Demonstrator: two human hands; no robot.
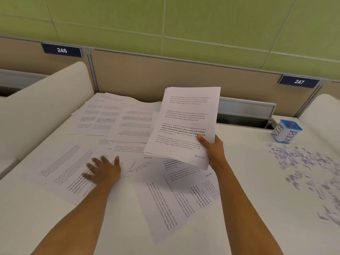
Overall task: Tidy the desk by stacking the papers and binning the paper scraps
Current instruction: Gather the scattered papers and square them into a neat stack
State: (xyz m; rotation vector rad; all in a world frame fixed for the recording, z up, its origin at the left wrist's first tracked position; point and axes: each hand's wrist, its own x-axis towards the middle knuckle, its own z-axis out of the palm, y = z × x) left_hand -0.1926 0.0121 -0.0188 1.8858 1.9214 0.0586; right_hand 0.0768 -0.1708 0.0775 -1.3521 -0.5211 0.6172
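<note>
My right hand [213, 153] grips a stack of printed papers [185, 124] by its lower right corner, holding it tilted above the desk. My left hand [103, 170] lies flat with spread fingers on a loose sheet [60, 168] at the left, blurred by motion. Several more printed sheets [117, 120] lie scattered and overlapping across the middle of the white desk [257, 208], some under the held stack. A heap of small paper scraps [303, 168] is spread at the right. Behind the scraps stands a small blue-rimmed container marked BIN [286, 131].
Curved white dividers [46, 107] rise at both sides of the desk. A beige partition [165, 78] with number plates 246 and 247 closes the back, with a grey cable slot [244, 109] beneath it.
</note>
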